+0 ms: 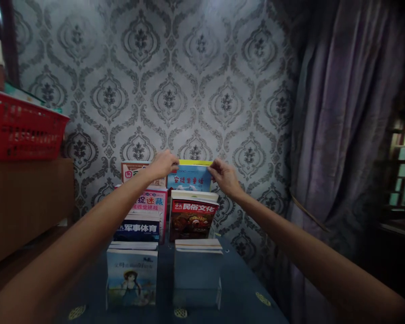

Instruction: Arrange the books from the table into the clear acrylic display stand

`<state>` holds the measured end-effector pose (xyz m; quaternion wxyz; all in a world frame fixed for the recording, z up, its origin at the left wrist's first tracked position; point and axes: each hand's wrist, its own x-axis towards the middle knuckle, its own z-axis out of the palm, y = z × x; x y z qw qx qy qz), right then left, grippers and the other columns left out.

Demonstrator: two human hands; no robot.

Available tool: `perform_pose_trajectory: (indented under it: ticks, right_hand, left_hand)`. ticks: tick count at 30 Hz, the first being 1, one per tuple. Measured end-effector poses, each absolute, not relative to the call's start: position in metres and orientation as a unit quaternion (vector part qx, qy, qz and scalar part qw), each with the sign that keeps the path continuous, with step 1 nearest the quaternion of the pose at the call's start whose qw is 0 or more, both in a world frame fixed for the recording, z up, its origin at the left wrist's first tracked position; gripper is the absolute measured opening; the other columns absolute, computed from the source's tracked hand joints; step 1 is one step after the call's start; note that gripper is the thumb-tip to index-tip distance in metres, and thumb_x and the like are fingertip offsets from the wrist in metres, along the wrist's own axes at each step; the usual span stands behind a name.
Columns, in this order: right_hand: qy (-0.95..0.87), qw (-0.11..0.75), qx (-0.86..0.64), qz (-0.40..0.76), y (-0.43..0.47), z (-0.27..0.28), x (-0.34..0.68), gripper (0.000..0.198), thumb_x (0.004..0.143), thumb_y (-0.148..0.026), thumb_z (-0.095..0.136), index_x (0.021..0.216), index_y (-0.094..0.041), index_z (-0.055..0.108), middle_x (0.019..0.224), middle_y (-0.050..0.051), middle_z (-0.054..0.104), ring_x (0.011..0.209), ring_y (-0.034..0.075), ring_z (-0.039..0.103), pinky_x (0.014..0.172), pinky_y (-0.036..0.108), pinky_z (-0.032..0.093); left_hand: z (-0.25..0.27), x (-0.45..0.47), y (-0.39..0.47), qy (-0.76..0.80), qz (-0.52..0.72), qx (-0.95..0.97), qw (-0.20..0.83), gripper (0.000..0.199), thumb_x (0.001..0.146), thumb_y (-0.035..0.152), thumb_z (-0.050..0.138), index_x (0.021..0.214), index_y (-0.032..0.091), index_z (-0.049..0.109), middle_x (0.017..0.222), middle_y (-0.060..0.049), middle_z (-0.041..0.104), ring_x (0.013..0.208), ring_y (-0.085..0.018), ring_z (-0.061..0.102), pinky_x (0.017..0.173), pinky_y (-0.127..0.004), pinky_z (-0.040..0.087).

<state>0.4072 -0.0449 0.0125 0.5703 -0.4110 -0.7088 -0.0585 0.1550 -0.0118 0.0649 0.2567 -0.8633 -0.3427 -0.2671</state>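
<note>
At the back of the right-hand row stands a blue book (189, 181) with red Chinese lettering. My right hand (224, 176) pinches its upper right corner between thumb and fingers. Closed fingers of my left hand (164, 164) are at the upper left corner. A yellow book edge (195, 162) shows just behind the blue cover. In front stands a dark red book (192, 220) with white lettering. Left of it are a pink book (150, 202), a brownish book (131, 170) partly behind my left hand, and a navy book (141, 229).
Nearer me, a light blue book (131, 274) with a girl on its cover and a plain dark-covered book (197, 270) stand in clear holders on the dark table (243, 279). A red basket (27, 126) sits on a brown box at left. A curtain (337, 135) hangs at right.
</note>
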Motion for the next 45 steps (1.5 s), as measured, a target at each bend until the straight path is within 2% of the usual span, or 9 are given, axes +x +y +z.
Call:
perform_pose_trajectory:
  ticks: [6, 12, 15, 19, 27, 33, 37, 41, 45]
  right_hand:
    - [-0.710, 0.536, -0.439, -0.126, -0.050, 0.015, 0.411, 0.017, 0.085, -0.034, 0.054, 0.073, -0.022, 0.050, 0.063, -0.001, 0.057, 0.057, 0.016, 0.054, 0.058, 0.027, 0.041]
    - [-0.697, 0.439, -0.474, -0.311, -0.062, 0.027, 0.401, 0.014, 0.088, -0.030, 0.055, 0.090, -0.021, 0.066, 0.092, 0.010, 0.069, 0.088, 0.026, 0.060, 0.073, 0.034, 0.044]
    - [-0.740, 0.397, -0.438, -0.321, -0.059, 0.034, 0.385, 0.021, 0.091, -0.027, 0.053, 0.103, -0.021, 0.069, 0.104, 0.012, 0.070, 0.101, 0.028, 0.059, 0.085, 0.038, 0.045]
    - [-0.781, 0.362, -0.425, -0.280, -0.051, 0.036, 0.368, 0.025, 0.090, -0.020, 0.052, 0.107, -0.021, 0.070, 0.102, 0.010, 0.071, 0.098, 0.025, 0.061, 0.088, 0.037, 0.046]
    - [-0.784, 0.402, -0.392, -0.263, -0.065, 0.024, 0.366, 0.025, 0.090, -0.017, 0.051, 0.103, -0.020, 0.072, 0.103, 0.010, 0.071, 0.099, 0.025, 0.061, 0.091, 0.038, 0.045]
    - [-0.775, 0.402, -0.398, -0.281, -0.068, 0.022, 0.361, 0.023, 0.089, -0.017, 0.050, 0.101, -0.021, 0.070, 0.104, 0.010, 0.071, 0.100, 0.025, 0.062, 0.092, 0.037, 0.044]
    - [-0.766, 0.360, -0.440, -0.298, -0.072, 0.027, 0.357, 0.024, 0.088, -0.016, 0.048, 0.101, -0.021, 0.068, 0.096, 0.009, 0.073, 0.091, 0.024, 0.063, 0.083, 0.033, 0.044]
    - [-0.772, 0.335, -0.465, -0.276, -0.074, 0.036, 0.358, 0.022, 0.086, -0.017, 0.048, 0.098, -0.021, 0.066, 0.084, 0.006, 0.072, 0.078, 0.021, 0.063, 0.071, 0.029, 0.041]
    - [-0.772, 0.331, -0.471, -0.270, -0.071, 0.043, 0.366, 0.017, 0.084, -0.020, 0.051, 0.096, -0.022, 0.063, 0.088, 0.005, 0.072, 0.078, 0.021, 0.062, 0.067, 0.027, 0.040]
  left_hand:
    - [0.078, 0.113, -0.026, -0.313, -0.333, -0.875, 0.160, 0.043, 0.084, 0.023, 0.057, 0.126, 0.016, 0.062, 0.118, -0.008, 0.069, 0.109, -0.020, 0.061, 0.099, -0.034, 0.045]
    - [0.078, 0.087, -0.029, -0.336, -0.296, -0.877, 0.173, 0.039, 0.083, 0.029, 0.058, 0.119, 0.016, 0.065, 0.118, -0.009, 0.070, 0.110, -0.023, 0.062, 0.100, -0.035, 0.045]
    - [0.070, 0.095, -0.028, -0.346, -0.263, -0.877, 0.204, 0.039, 0.086, 0.033, 0.058, 0.120, 0.015, 0.064, 0.119, -0.011, 0.067, 0.112, -0.024, 0.060, 0.099, -0.035, 0.044]
    - [0.061, 0.103, -0.027, -0.375, -0.246, -0.855, 0.261, 0.035, 0.090, 0.031, 0.056, 0.121, 0.018, 0.063, 0.119, -0.011, 0.064, 0.112, -0.024, 0.057, 0.095, -0.034, 0.044]
    - [0.057, 0.105, -0.032, -0.386, -0.226, -0.842, 0.302, 0.033, 0.092, 0.029, 0.055, 0.121, 0.016, 0.061, 0.118, -0.012, 0.062, 0.112, -0.026, 0.055, 0.094, -0.036, 0.042]
    - [0.059, 0.120, -0.040, -0.391, -0.232, -0.843, 0.289, 0.045, 0.088, 0.049, 0.060, 0.119, 0.017, 0.059, 0.123, -0.013, 0.059, 0.117, -0.029, 0.051, 0.089, -0.037, 0.043]
    - [0.061, 0.138, -0.044, -0.362, -0.235, -0.837, 0.336, 0.040, 0.086, 0.047, 0.063, 0.113, 0.017, 0.061, 0.121, -0.013, 0.057, 0.117, -0.031, 0.049, 0.094, -0.043, 0.041]
    - [0.060, 0.150, -0.041, -0.371, -0.219, -0.845, 0.317, 0.032, 0.089, 0.044, 0.060, 0.106, 0.018, 0.066, 0.127, -0.014, 0.054, 0.122, -0.032, 0.045, 0.095, -0.047, 0.042]
    - [0.058, 0.151, -0.037, -0.400, -0.216, -0.841, 0.294, 0.027, 0.091, 0.036, 0.057, 0.107, 0.016, 0.065, 0.125, -0.014, 0.055, 0.122, -0.032, 0.045, 0.092, -0.045, 0.044]
